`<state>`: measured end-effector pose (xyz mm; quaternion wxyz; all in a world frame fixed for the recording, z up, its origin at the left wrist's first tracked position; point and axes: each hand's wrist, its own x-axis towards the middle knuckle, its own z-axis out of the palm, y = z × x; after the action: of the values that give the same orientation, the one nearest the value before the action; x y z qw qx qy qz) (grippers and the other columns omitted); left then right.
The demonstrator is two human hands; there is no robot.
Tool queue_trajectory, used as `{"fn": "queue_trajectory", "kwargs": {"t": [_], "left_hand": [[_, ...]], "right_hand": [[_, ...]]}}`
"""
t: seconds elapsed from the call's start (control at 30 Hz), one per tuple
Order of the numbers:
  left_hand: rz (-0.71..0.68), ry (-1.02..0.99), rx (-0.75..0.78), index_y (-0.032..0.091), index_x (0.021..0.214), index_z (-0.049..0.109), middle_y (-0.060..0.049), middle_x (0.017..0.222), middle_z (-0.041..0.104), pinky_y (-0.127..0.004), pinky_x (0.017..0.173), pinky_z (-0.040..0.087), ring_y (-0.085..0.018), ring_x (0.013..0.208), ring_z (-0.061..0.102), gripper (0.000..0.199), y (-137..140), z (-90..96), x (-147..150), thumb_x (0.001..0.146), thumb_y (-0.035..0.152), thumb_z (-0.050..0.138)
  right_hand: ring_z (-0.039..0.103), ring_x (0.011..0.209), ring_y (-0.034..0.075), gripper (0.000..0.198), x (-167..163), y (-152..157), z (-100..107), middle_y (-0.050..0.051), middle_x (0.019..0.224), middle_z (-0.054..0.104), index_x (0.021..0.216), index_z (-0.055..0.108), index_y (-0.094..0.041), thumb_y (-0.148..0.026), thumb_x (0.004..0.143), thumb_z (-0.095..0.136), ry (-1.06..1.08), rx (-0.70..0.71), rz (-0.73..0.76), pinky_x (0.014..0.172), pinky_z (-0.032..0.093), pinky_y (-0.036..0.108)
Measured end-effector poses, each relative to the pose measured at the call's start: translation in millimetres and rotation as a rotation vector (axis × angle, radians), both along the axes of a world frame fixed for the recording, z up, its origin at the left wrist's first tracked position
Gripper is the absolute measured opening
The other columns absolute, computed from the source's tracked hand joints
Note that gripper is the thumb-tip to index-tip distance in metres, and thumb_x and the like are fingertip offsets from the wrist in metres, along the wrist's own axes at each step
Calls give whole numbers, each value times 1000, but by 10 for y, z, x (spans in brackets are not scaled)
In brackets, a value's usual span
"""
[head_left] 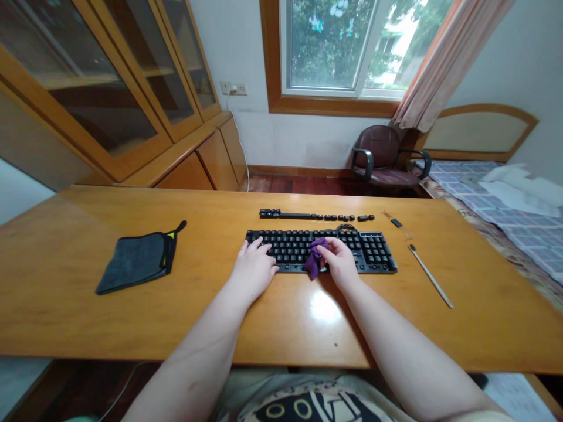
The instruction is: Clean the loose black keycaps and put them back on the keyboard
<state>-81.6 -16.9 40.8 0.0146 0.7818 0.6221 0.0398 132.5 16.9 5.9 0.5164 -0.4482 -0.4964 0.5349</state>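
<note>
A black keyboard (290, 249) lies on the wooden desk in front of me, with some keys off along its near and right parts. Fingers spread, my left hand (255, 264) rests on its left end. My right hand (338, 258) pinches a purple cloth (313, 261) over the keyboard's middle, the cloth touching the keys and hanging past the near edge. Behind the keyboard, loose black keycaps and a long spacebar (297, 215) sit in a row.
A thin brush (431, 276) and a wire keycap puller (396, 223) lie right of the keyboard. A folded dark grey cloth (138, 261) is on the left of the desk (206, 234). Beyond stand a brown chair (382, 152), a bed (505, 205) and a glass-door cabinet (189, 158).
</note>
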Motion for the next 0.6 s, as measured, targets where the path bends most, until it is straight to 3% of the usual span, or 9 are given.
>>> {"fn": "queue_trajectory", "kwargs": {"t": [0.17, 0.3, 0.37, 0.43, 0.6], "left_hand": [[10, -11, 2, 25, 76, 74, -7, 122, 60, -54, 106, 21, -32, 128, 36, 21, -6, -8, 42, 78, 35, 56], [13, -73, -2, 24, 86, 73, -8, 105, 68, -49, 100, 33, -31, 111, 53, 25, 201, 160, -17, 76, 41, 57], [3, -155, 5, 24, 94, 71, -7, 101, 69, -39, 91, 42, -26, 98, 60, 31, 450, 252, -103, 78, 43, 52], [64, -255, 60, 23, 95, 71, -6, 102, 69, -32, 87, 45, -24, 96, 61, 33, 780, 298, -207, 81, 41, 48], [251, -207, 22, 24, 97, 71, -6, 106, 68, -34, 91, 43, -26, 102, 59, 32, 1553, 175, -348, 80, 40, 49]], "right_hand": [[45, 40, 7, 22, 5, -3, 3, -2, 62, 60, 83, 62, -16, -34, 71, 65, -2, 10, 4, 39, 36, 21], [46, 40, 7, 22, 0, -19, 5, -2, 61, 59, 84, 61, -16, -34, 71, 65, 11, 12, 3, 40, 38, 21], [46, 41, 7, 22, -8, -32, 7, -2, 61, 59, 84, 61, -16, -34, 71, 65, 16, 14, 5, 40, 39, 22], [46, 41, 7, 22, -20, -43, 10, -1, 64, 60, 84, 62, -16, -34, 71, 65, 21, 17, 15, 40, 39, 21], [45, 42, 6, 23, -46, -41, -8, -1, 67, 61, 83, 62, -16, -34, 69, 67, 58, 1, 29, 39, 37, 21]]}}
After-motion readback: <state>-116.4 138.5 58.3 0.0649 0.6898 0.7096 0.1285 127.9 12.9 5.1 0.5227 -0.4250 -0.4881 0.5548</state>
